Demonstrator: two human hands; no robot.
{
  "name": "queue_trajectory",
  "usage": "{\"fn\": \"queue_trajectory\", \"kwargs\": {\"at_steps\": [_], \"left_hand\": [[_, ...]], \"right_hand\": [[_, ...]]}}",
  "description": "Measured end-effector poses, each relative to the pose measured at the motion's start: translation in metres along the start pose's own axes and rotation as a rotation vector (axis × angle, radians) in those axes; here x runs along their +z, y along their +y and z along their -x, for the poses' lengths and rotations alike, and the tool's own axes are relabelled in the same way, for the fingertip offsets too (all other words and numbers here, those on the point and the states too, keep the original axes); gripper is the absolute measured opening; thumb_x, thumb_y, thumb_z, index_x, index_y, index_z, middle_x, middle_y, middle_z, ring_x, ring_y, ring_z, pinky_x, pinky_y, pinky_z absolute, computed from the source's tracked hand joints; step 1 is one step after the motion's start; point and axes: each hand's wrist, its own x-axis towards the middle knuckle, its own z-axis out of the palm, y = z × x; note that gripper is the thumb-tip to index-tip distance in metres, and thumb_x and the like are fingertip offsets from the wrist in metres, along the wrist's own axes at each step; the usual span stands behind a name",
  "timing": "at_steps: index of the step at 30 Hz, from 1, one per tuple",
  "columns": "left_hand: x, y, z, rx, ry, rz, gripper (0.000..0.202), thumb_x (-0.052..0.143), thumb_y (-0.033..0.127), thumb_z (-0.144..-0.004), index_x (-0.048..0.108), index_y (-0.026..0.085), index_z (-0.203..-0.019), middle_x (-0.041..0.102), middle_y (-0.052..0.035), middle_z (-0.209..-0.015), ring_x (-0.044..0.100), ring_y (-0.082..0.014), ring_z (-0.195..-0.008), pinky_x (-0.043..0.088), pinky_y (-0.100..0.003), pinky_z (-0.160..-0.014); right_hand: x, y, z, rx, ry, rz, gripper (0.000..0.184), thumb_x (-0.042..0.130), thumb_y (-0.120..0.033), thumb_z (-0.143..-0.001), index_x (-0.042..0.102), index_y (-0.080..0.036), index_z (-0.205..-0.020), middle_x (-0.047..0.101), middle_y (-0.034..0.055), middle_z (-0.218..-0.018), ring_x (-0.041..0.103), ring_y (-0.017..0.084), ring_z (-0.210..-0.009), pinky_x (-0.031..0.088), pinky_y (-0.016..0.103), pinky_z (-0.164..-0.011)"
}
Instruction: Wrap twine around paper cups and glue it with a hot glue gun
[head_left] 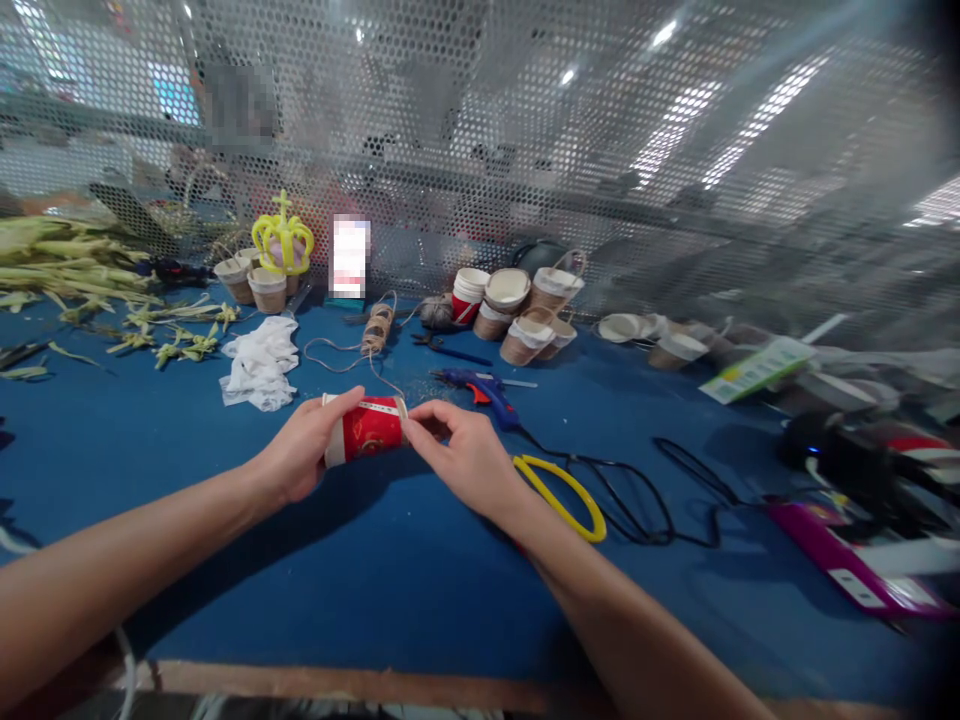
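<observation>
A red paper cup lies sideways in the air above the blue table, its pale rim toward the left. Wrapped round its rim end, my left hand holds it with the thumb on top. My right hand pinches at the cup's base, where a strand of brown twine meets the edge. That strand runs back to a wound twine bundle lying beyond the cup. The tips of my right fingers are partly hidden. A blue hot glue gun rests just beyond my right hand.
Behind stand several twine-wrapped cups and dark pliers. A white cloth is at left, near a yellow crown. On the right are a yellow ring, black cable and purple power strip. A perforated metal screen bounds the back.
</observation>
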Motion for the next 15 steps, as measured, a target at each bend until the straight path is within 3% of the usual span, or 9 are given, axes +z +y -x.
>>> {"fn": "queue_trajectory", "kwargs": {"at_steps": [6,15], "left_hand": [[0.0018,-0.0011,0.0028,0.063,0.009,-0.036,0.022,0.059,0.027,-0.074,0.061,0.013,-0.057,0.061,0.0004,-0.046,0.051,-0.008,-0.04,0.035,-0.016,-0.04],[0.0,-0.0042,0.0032,0.122,-0.041,-0.169,0.027,0.061,0.038,-0.069,0.066,0.012,-0.071,0.066,-0.0034,-0.057,0.053,-0.0101,-0.045,0.036,-0.018,-0.044]], "right_hand": [[0.0017,0.0004,0.0004,-0.032,0.044,0.047,0.012,0.05,-0.02,-0.075,0.061,-0.015,-0.071,0.065,0.0013,-0.063,0.058,0.011,-0.055,0.044,0.021,-0.054],[0.0041,0.005,0.0009,0.04,0.019,0.01,0.013,0.051,-0.023,-0.074,0.06,-0.015,-0.069,0.064,0.0024,-0.061,0.057,0.011,-0.052,0.044,0.021,-0.051]]}}
